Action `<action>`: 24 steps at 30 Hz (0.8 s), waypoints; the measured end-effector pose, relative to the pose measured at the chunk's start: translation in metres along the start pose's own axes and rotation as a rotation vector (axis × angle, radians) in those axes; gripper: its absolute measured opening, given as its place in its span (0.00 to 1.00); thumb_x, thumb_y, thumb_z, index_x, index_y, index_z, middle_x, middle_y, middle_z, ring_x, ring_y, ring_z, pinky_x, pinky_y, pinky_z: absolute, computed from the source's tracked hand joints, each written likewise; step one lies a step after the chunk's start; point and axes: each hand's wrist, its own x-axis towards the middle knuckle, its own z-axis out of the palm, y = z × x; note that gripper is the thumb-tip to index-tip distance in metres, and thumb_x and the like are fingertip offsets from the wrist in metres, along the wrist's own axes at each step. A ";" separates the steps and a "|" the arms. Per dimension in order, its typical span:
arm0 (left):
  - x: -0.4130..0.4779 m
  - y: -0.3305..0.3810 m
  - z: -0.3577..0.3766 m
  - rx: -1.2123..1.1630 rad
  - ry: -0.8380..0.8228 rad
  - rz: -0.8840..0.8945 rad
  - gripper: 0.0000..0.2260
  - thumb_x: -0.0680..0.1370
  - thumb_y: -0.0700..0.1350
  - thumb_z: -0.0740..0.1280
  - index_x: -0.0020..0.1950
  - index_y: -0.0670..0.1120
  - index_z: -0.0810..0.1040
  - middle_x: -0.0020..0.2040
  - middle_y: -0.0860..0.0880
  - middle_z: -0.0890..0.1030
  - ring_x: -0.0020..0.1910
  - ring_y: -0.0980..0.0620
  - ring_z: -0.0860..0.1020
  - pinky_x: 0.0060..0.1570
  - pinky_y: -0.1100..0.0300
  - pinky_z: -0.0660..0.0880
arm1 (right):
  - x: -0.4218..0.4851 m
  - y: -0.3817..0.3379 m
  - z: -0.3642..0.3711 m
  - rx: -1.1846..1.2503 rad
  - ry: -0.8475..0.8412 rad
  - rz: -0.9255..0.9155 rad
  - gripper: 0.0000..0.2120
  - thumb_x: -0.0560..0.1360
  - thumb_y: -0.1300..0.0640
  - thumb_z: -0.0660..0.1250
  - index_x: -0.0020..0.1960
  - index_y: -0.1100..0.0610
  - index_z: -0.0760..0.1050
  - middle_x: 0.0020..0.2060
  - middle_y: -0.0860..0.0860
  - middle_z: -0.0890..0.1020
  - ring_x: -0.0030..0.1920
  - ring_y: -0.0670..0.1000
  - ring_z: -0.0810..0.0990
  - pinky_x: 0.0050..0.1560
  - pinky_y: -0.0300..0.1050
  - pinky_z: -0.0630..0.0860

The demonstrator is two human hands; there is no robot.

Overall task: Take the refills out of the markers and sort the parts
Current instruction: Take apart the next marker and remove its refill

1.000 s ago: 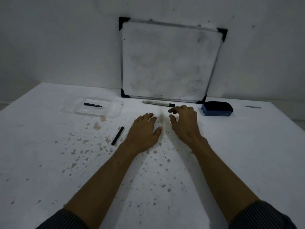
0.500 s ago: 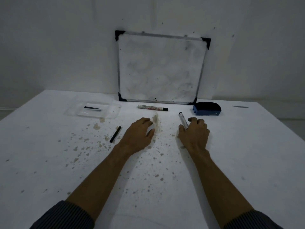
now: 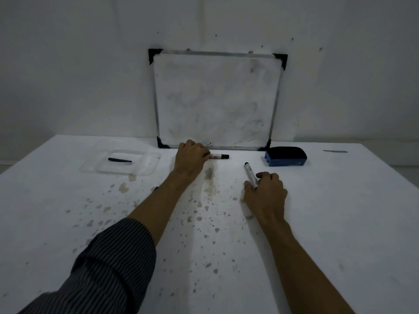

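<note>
A white marker with a black cap (image 3: 219, 156) lies crosswise just in front of the whiteboard, and my left hand (image 3: 190, 157) is closed over its left end. A second white marker (image 3: 249, 173) points away from me at centre right; my right hand (image 3: 265, 194) grips its near end on the table. A thin black refill (image 3: 119, 160) lies inside the clear plastic tray (image 3: 147, 168) at the left. Another black piece (image 3: 155, 188) is almost wholly hidden behind my left forearm.
A small whiteboard (image 3: 216, 100) leans against the wall at the back. To its right sits a blue eraser (image 3: 286, 156), and a thin grey strip (image 3: 335, 151) lies far right. The white table (image 3: 340, 223) is speckled with brown stains in the middle.
My left hand has reached forward from the table's middle and closed on the marker by the whiteboard. My right hand stays on the other marker. The camera has tilted slightly.
</note>
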 end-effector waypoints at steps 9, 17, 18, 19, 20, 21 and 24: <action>0.023 -0.006 0.028 -0.042 0.023 -0.017 0.10 0.79 0.46 0.73 0.58 0.45 0.88 0.49 0.41 0.81 0.48 0.38 0.77 0.48 0.49 0.71 | 0.006 0.003 0.006 -0.014 -0.001 0.016 0.20 0.80 0.46 0.66 0.66 0.57 0.74 0.59 0.55 0.77 0.59 0.55 0.76 0.61 0.52 0.68; -0.023 0.022 -0.002 -0.334 0.018 -0.108 0.16 0.80 0.47 0.71 0.67 0.48 0.79 0.56 0.47 0.81 0.54 0.46 0.77 0.57 0.53 0.73 | 0.004 -0.005 0.000 0.105 0.008 0.037 0.15 0.81 0.50 0.65 0.63 0.57 0.77 0.56 0.55 0.81 0.56 0.55 0.79 0.62 0.53 0.73; -0.031 0.031 -0.012 -0.470 -0.031 -0.178 0.15 0.81 0.49 0.69 0.67 0.49 0.79 0.56 0.50 0.81 0.53 0.50 0.78 0.54 0.57 0.74 | 0.002 -0.009 -0.001 0.190 -0.002 0.041 0.15 0.81 0.50 0.65 0.64 0.57 0.77 0.56 0.55 0.81 0.56 0.54 0.80 0.62 0.53 0.75; -0.038 0.039 -0.023 -0.612 -0.099 -0.259 0.14 0.82 0.50 0.68 0.68 0.50 0.80 0.57 0.51 0.82 0.52 0.52 0.78 0.51 0.61 0.75 | 0.001 -0.014 -0.002 0.301 -0.021 0.044 0.15 0.81 0.50 0.66 0.64 0.56 0.77 0.56 0.54 0.81 0.54 0.53 0.81 0.61 0.51 0.78; -0.044 0.045 -0.033 -0.744 -0.160 -0.328 0.15 0.83 0.51 0.67 0.68 0.49 0.80 0.59 0.52 0.82 0.53 0.53 0.79 0.50 0.63 0.76 | -0.002 -0.020 -0.003 0.409 -0.050 0.046 0.14 0.81 0.50 0.66 0.64 0.55 0.78 0.56 0.52 0.82 0.52 0.50 0.81 0.57 0.47 0.79; -0.050 0.049 -0.043 -0.848 -0.196 -0.365 0.15 0.84 0.52 0.65 0.68 0.49 0.80 0.60 0.51 0.83 0.54 0.53 0.80 0.52 0.62 0.78 | -0.005 -0.027 -0.005 0.496 -0.090 0.040 0.14 0.81 0.51 0.67 0.64 0.55 0.78 0.54 0.50 0.82 0.49 0.47 0.81 0.52 0.40 0.79; -0.072 0.057 -0.066 -1.066 -0.159 -0.469 0.15 0.86 0.54 0.61 0.64 0.50 0.82 0.57 0.49 0.86 0.55 0.50 0.83 0.57 0.53 0.80 | -0.018 -0.045 -0.010 0.663 -0.246 0.013 0.13 0.81 0.51 0.67 0.63 0.55 0.80 0.52 0.49 0.84 0.50 0.48 0.82 0.52 0.42 0.81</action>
